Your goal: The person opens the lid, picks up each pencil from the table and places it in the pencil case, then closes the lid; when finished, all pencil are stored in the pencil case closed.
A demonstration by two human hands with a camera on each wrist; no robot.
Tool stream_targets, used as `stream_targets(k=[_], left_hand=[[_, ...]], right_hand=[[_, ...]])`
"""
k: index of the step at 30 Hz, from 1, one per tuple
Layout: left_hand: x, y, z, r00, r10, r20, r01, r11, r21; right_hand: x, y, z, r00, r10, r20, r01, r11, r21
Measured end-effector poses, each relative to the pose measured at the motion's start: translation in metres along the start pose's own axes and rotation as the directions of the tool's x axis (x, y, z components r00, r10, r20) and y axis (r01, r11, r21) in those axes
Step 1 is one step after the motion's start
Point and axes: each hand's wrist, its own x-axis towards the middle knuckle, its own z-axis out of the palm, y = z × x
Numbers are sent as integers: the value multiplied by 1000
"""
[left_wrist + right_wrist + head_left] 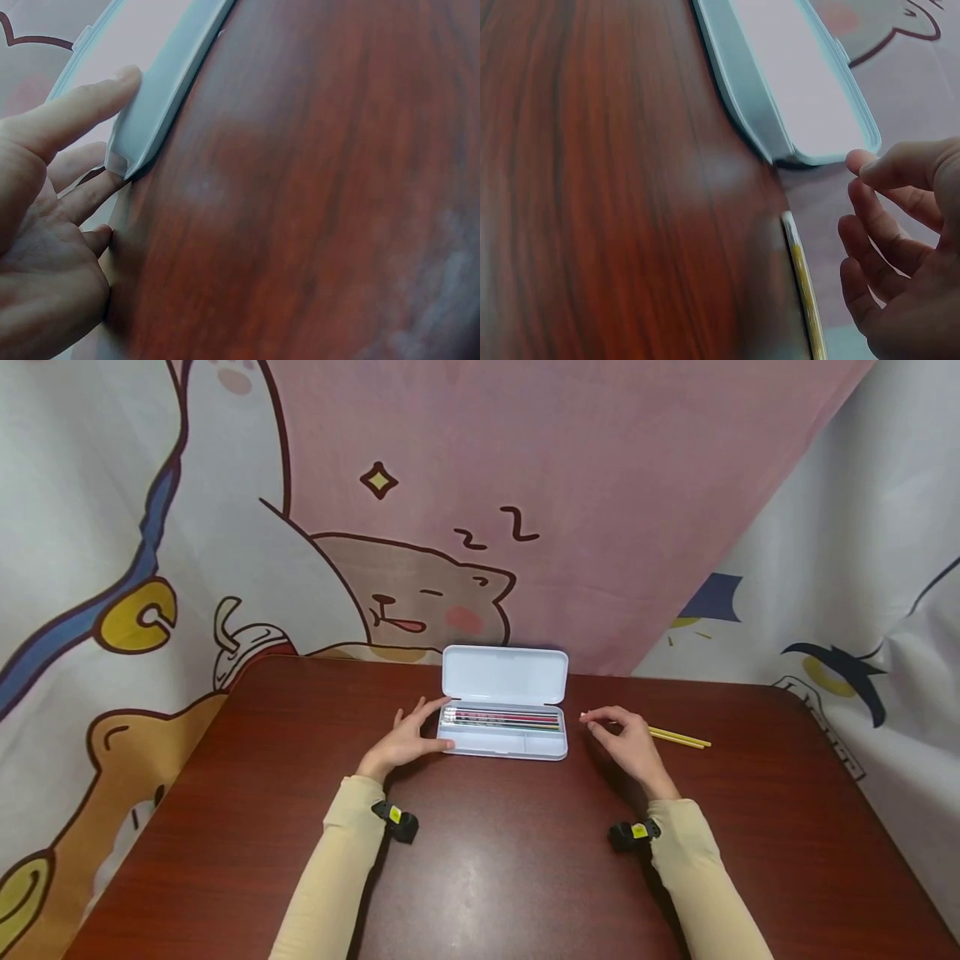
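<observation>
A white pencil case (504,743) stands open on the table. Several pencils (502,718) with pale ends lie side by side in its rear section. My left hand (405,742) grips the case's left end, the thumb on the front corner and the fingers along the side. Just right of the case, my right hand (626,745) hovers over two yellow pencils (678,738), partly hiding them. In the right wrist view its thumb and index fingertips meet, the other fingers loosely curved. One yellow pencil (804,277) lies on the table there, apart from the fingers.
The case's raised lid (504,672) leans back close to the table's rear edge. A small compartment (545,744) sits at the case's front right. Behind the brown table (480,877) hangs a cartoon-printed cloth (570,510).
</observation>
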Motion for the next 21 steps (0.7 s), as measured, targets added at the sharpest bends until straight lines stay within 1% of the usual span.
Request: stream_targets(k=[4,12,18,21], left_hand=[[0,1,0,1000,7,-1,-7,1000,5],[0,-1,0,1000,8,-5,-8,1000,4],[1,-3,0,1000,11,-6,-11,1000,2],[1,-3,0,1000,11,-7,-11,1000,2]], right_hand=[[-5,7,-12,1000,20,-17,-20,1000,-17],[-16,21,-35,1000,-1,-26,1,1000,-26],[-23,28,-50,999,44,-17,-45,998,-54],[-25,31,-57,998,53,-21,-54,995,-79]])
